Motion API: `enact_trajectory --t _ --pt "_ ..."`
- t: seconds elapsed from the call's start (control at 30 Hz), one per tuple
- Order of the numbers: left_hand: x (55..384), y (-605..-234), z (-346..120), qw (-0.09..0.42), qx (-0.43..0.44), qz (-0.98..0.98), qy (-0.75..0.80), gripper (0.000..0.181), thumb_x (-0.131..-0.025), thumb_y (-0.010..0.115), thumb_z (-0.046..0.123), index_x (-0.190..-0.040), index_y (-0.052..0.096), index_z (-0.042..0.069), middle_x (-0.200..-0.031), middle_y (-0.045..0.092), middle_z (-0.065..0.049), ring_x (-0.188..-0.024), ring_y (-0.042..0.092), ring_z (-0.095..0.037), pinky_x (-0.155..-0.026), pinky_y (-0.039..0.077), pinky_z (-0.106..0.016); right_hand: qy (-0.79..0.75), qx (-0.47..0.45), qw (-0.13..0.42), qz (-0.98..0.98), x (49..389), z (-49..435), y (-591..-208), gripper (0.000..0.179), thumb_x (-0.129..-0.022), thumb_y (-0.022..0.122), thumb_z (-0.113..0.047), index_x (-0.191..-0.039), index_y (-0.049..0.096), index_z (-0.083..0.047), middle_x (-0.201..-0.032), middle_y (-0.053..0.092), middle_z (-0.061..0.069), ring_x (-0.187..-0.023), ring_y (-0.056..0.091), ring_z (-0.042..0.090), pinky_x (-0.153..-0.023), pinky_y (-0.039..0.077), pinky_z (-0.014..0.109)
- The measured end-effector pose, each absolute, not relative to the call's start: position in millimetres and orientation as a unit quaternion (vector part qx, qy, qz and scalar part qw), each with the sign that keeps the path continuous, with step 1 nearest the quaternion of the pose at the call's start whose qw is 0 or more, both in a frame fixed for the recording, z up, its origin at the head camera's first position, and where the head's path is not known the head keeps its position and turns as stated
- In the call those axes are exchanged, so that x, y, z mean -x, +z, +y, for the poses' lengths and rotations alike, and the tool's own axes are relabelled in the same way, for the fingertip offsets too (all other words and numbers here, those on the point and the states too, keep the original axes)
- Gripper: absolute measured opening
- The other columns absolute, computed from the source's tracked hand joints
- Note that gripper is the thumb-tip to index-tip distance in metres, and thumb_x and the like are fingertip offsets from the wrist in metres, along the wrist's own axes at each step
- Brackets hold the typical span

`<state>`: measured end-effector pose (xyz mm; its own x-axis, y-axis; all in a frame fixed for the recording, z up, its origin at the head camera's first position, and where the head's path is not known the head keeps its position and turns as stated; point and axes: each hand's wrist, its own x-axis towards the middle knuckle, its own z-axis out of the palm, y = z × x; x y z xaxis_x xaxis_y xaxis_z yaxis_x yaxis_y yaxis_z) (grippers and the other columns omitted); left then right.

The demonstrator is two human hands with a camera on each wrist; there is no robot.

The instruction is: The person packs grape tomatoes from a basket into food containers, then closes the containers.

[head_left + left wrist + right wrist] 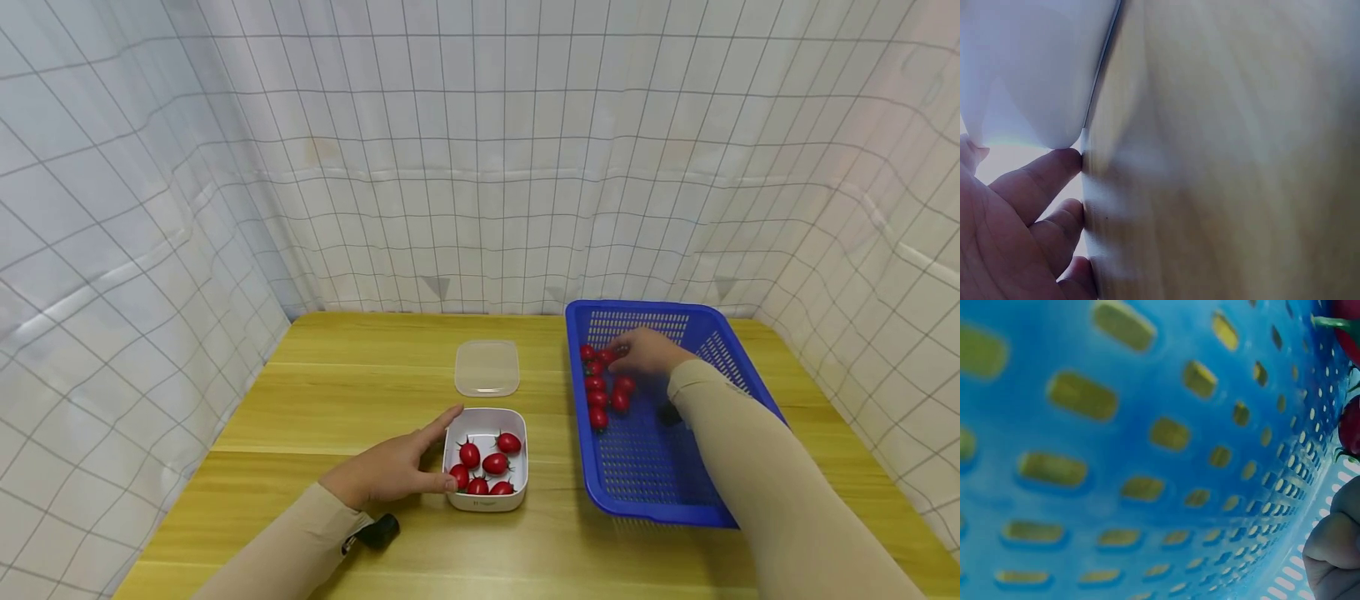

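A small white square box [487, 502] stands on the table with several red cherry tomatoes [496, 463] inside. My left hand [393, 467] is spread along its left side, the thumb over the near rim and the index finger at the far corner. In the left wrist view, fingertips [1067, 161] touch the box's lower edge close to the tabletop. Inside the blue basket [652, 510], my right hand [647, 350] reaches down at a cherry tomato [622, 351]; I cannot tell whether it is pinched. Curled fingers [1335, 544] show in the right wrist view.
More cherry tomatoes [597, 399] lie along the basket's left side. A translucent square lid [487, 367] lies flat behind the white box. The wooden table [337, 375] is bordered by white grid-patterned curtains [480, 167] at the back and both sides.
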<state>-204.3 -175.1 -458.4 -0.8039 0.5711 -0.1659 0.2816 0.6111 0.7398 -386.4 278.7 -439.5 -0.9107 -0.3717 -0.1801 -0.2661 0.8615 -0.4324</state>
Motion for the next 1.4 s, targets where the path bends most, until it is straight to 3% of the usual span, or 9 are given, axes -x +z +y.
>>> enact_trajectory --t 0.27,0.6,1.03,1.13,1.2,1.3,1.37,1.4 --pt "204 -460 -176 0.196 -0.245 0.875 0.369 0.106 -0.095 0.076 0.050 -0.172 0.009 0.025 -0.174 0.028 -0.008 -0.159 0.031 -0.036 -0.125 0.030 -0.063 -0.216 0.148 0.142 0.955 383 280 -434 0.046 -0.092 0.079 -0.028 -0.133 0.073 -0.009 -0.129 0.073 0.016 -0.123 0.065 0.037 -0.108 0.050 0.059" --pt "204 -461 -175 0.196 -0.247 0.876 0.364 0.105 -0.095 0.075 0.052 -0.172 0.009 0.025 -0.174 0.028 -0.008 -0.158 0.031 -0.037 -0.125 0.031 -0.063 -0.214 0.146 0.131 0.957 379 281 -419 0.049 -0.094 0.078 -0.032 -0.137 0.070 -0.010 -0.147 0.062 0.022 -0.144 0.047 0.049 -0.119 0.034 0.068" --pt "205 -461 -176 0.197 -0.242 0.878 0.362 0.105 -0.095 0.075 0.052 -0.172 0.009 0.027 -0.174 0.027 -0.007 -0.159 0.030 -0.036 -0.125 0.030 -0.063 -0.233 0.163 0.097 0.954 366 268 -372 0.052 -0.098 0.076 -0.034 -0.143 0.066 -0.011 -0.144 0.065 0.020 -0.128 0.060 0.038 -0.108 0.048 0.060" --pt "205 -461 -176 0.196 -0.242 0.877 0.364 0.105 -0.095 0.075 0.052 -0.172 0.009 0.027 -0.174 0.028 -0.007 -0.159 0.030 -0.036 -0.125 0.030 -0.062 -0.237 0.181 0.090 0.950 359 259 -359 0.051 -0.097 0.077 -0.035 -0.142 0.068 -0.013 -0.133 0.072 0.015 -0.118 0.062 0.032 -0.105 0.050 0.056" --pt "205 -461 -176 0.195 -0.242 0.878 0.365 0.105 -0.094 0.076 0.051 -0.172 0.009 0.026 -0.174 0.028 -0.008 -0.158 0.031 -0.037 -0.125 0.030 -0.063 -0.237 0.192 0.091 0.948 354 250 -353 0.051 -0.096 0.078 -0.036 -0.141 0.069 -0.015 -0.106 0.079 0.007 -0.098 0.066 0.025 -0.095 0.054 0.047" --pt "204 -461 -176 0.195 -0.243 0.877 0.365 0.105 -0.094 0.076 0.051 -0.172 0.009 0.026 -0.174 0.027 -0.008 -0.158 0.031 -0.037 -0.125 0.030 -0.063 -0.235 0.212 0.099 0.943 344 234 -343 0.052 -0.095 0.079 -0.036 -0.141 0.069 -0.015 -0.070 0.061 -0.005 -0.069 0.057 0.017 -0.074 0.051 0.036" --pt "204 -461 -175 0.197 -0.244 0.877 0.365 0.105 -0.095 0.076 0.051 -0.172 0.009 0.026 -0.174 0.027 -0.008 -0.159 0.030 -0.036 -0.126 0.030 -0.062 -0.242 0.220 0.117 0.938 338 222 -338 0.052 -0.094 0.079 -0.037 -0.141 0.069 -0.017 -0.061 0.043 -0.008 -0.056 0.046 0.014 -0.062 0.044 0.030" --pt "204 -461 -175 0.198 -0.243 0.876 0.366 0.105 -0.095 0.076 0.052 -0.172 0.008 0.027 -0.175 0.026 -0.007 -0.159 0.030 -0.036 -0.126 0.029 -0.062 -0.246 0.226 0.125 0.934 334 216 -336 0.050 -0.095 0.079 -0.036 -0.140 0.070 -0.018 -0.063 0.044 -0.007 -0.056 0.045 0.014 -0.059 0.043 0.029"
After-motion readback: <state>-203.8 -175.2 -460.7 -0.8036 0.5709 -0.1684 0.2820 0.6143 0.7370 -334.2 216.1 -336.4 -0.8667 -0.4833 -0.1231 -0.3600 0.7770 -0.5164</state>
